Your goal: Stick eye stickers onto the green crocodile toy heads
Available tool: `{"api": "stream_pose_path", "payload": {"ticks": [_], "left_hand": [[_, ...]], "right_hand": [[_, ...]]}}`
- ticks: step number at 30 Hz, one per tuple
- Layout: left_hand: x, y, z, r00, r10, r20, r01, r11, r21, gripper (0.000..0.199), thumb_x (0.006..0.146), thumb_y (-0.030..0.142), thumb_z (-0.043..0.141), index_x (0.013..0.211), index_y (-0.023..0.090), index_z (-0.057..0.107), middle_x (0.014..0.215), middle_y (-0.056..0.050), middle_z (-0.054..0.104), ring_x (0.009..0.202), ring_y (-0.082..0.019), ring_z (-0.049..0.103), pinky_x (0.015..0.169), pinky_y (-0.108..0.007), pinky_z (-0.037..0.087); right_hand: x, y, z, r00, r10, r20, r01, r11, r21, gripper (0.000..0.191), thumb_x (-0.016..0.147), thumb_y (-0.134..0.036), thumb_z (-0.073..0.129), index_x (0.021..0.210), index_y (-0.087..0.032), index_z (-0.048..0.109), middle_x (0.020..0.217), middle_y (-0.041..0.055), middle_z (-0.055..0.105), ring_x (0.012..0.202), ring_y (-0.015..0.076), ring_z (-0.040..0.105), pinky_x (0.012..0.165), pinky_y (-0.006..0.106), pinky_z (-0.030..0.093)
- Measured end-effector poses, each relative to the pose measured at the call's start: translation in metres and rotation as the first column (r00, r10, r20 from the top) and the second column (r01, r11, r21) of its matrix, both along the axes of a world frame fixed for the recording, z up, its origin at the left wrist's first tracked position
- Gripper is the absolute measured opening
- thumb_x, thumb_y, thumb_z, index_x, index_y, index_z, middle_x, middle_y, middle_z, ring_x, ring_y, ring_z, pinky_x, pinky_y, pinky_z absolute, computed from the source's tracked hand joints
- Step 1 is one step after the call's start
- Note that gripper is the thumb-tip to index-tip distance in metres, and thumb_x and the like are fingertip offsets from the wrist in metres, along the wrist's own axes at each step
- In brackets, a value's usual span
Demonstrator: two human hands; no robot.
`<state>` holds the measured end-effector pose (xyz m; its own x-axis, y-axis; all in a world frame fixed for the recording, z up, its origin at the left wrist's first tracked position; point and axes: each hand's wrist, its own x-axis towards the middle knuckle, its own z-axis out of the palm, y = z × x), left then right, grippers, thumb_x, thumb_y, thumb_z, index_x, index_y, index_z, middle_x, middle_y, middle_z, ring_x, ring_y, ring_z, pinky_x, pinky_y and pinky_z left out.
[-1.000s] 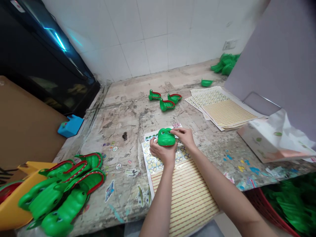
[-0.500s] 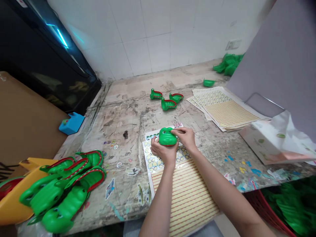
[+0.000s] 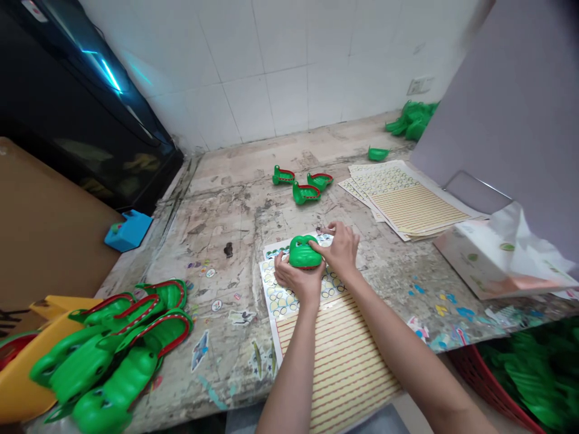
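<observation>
My left hand (image 3: 298, 283) is shut around a green plastic crocodile toy (image 3: 302, 252), its closed snout pointing away from me. My right hand (image 3: 340, 248) sits just right of the toy, fingers curled and touching its side. Whether those fingers pinch anything small, I cannot tell. Both hands are above a sticker sheet with printed ovals (image 3: 289, 295), and a striped paper sheet (image 3: 339, 361) lies under my forearms. Further up the table stand several small green crocodile toys (image 3: 306, 193) with red-rimmed jaws.
A yellow bin (image 3: 27, 374) at lower left holds several large green crocodile parts (image 3: 108, 355). Stacked printed sheets (image 3: 407, 202) lie at right, beside a white plastic-wrapped package (image 3: 497, 259). A red basket (image 3: 479, 367) of green parts sits below the table's right edge.
My right hand has lifted off the top of the toy and moved to its right. My left hand still holds the toy in about the same place.
</observation>
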<state>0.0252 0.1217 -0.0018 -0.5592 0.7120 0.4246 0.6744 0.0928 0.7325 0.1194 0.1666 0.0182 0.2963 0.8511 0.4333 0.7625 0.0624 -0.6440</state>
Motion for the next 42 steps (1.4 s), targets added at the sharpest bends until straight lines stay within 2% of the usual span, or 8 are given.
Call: {"api": "stream_pose_path", "payload": {"ticks": [3, 7, 12, 15, 21, 25, 31, 42], "left_hand": [[0.001, 0.0, 0.0, 1.0, 0.002, 0.012, -0.003, 1.0, 0.012, 0.079, 0.048, 0.042, 0.079, 0.111, 0.021, 0.036, 0.122, -0.012, 0.052, 0.121, -0.029, 0.045, 0.103, -0.045, 0.029], [0.0, 0.0, 0.0, 1.0, -0.003, 0.008, 0.002, 1.0, 0.023, 0.075, 0.047, 0.041, 0.079, 0.106, 0.021, 0.037, 0.124, -0.013, 0.051, 0.121, -0.029, 0.045, 0.104, -0.045, 0.029], [-0.002, 0.002, -0.002, 1.0, 0.023, -0.007, -0.022, 0.999, 0.035, 0.071, 0.05, 0.045, 0.077, 0.103, 0.02, 0.038, 0.13, -0.017, 0.044, 0.126, -0.031, 0.039, 0.104, -0.046, 0.03], [-0.004, 0.003, -0.004, 0.999, 0.044, 0.004, -0.044, 0.995, 0.086, 0.069, 0.054, 0.045, 0.076, 0.105, 0.02, 0.036, 0.13, -0.017, 0.043, 0.126, -0.031, 0.039, 0.104, -0.046, 0.031], [-0.003, 0.003, -0.003, 0.997, 0.062, 0.054, -0.067, 0.994, 0.082, 0.071, 0.053, 0.039, 0.076, 0.107, 0.021, 0.034, 0.129, -0.016, 0.046, 0.124, -0.03, 0.042, 0.102, -0.045, 0.033], [-0.002, 0.003, -0.002, 0.997, 0.057, 0.047, -0.06, 0.997, 0.048, 0.071, 0.053, 0.04, 0.076, 0.108, 0.021, 0.034, 0.127, -0.015, 0.047, 0.123, -0.03, 0.043, 0.102, -0.045, 0.033], [-0.002, 0.003, -0.003, 0.998, 0.055, 0.004, -0.055, 0.996, 0.071, 0.072, 0.052, 0.043, 0.076, 0.107, 0.021, 0.035, 0.127, -0.015, 0.047, 0.125, -0.03, 0.04, 0.103, -0.046, 0.031], [0.001, -0.001, 0.002, 1.0, 0.018, -0.012, -0.019, 1.0, -0.005, 0.079, 0.058, 0.047, 0.074, 0.118, 0.019, 0.033, 0.138, -0.021, 0.037, 0.14, -0.033, 0.019, 0.11, -0.052, 0.022]], "right_hand": [[0.002, 0.003, -0.004, 0.996, -0.085, -0.002, 0.085, 0.996, 0.002, 0.072, 0.063, -0.064, 0.068, 0.112, -0.015, 0.048, 0.111, 0.0201, 0.057, 0.105, 0.0359, 0.045, 0.087, 0.046, 0.029], [-0.003, 0.011, -0.013, 0.996, -0.022, -0.084, 0.015, 0.996, -0.086, 0.078, 0.062, -0.064, 0.068, 0.119, -0.017, 0.041, 0.115, 0.0177, 0.055, 0.109, 0.0352, 0.045, 0.087, 0.045, 0.031], [0.016, 0.02, -0.021, 0.976, 0.02, -0.215, -0.036, 0.997, -0.072, 0.05, 0.08, -0.06, 0.05, 0.108, -0.019, 0.046, 0.104, 0.0122, 0.061, 0.099, 0.0276, 0.051, 0.084, 0.038, 0.035], [0.045, 0.019, -0.023, 0.972, 0.167, -0.167, -0.177, 0.983, -0.046, 0.033, 0.089, -0.05, 0.04, 0.094, -0.019, 0.052, 0.089, 0.0081, 0.061, 0.084, 0.0218, 0.053, 0.075, 0.032, 0.037], [0.063, 0.016, -0.024, 0.889, 0.458, -0.012, -0.458, 0.885, -0.085, 0.016, 0.079, -0.035, 0.06, 0.08, -0.019, 0.064, 0.07, 0.0029, 0.06, 0.073, 0.0182, 0.05, 0.069, 0.029, 0.036], [0.057, 0.019, -0.026, 0.889, 0.443, 0.114, -0.436, 0.896, -0.08, 0.025, 0.081, -0.035, 0.058, 0.063, -0.019, 0.062, 0.067, 0.0047, 0.059, 0.073, 0.019, 0.048, 0.07, 0.031, 0.035], [0.052, 0.017, -0.026, 0.9, 0.434, 0.037, -0.43, 0.899, -0.077, 0.021, 0.084, -0.039, 0.056, 0.084, -0.019, 0.061, 0.078, 0.0044, 0.06, 0.076, 0.0187, 0.051, 0.07, 0.029, 0.035], [0.055, 0.021, -0.033, 0.879, 0.455, 0.139, -0.458, 0.889, -0.017, 0.019, 0.081, -0.036, 0.062, 0.074, -0.019, 0.058, 0.077, 0.0047, 0.059, 0.079, 0.0199, 0.049, 0.073, 0.03, 0.035]]}}
